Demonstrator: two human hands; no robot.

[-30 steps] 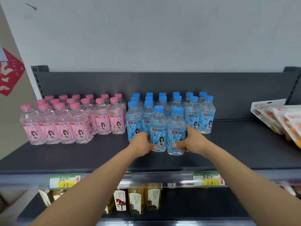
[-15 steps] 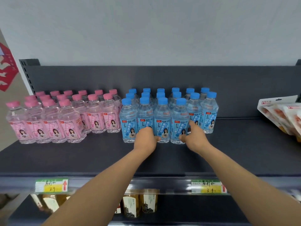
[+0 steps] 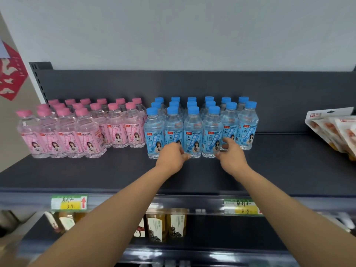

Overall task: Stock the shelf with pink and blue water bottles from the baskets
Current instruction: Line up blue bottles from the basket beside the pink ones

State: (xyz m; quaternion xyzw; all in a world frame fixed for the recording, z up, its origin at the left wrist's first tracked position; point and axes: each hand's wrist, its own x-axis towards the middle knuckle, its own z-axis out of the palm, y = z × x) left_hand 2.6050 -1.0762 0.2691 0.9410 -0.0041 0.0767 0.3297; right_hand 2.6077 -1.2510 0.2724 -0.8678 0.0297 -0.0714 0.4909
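Forearms reach in over the shelf (image 3: 115,176) edge, past two price tags (image 3: 69,202). The left hand (image 3: 171,158) and right hand (image 3: 231,154) sit loosely curled at the front of the blue bottles (image 3: 192,132), fingers touching the labels but clasping nothing. Just left stand the pink bottles (image 3: 81,130), both groups upright in rows running back to the dark rear panel.
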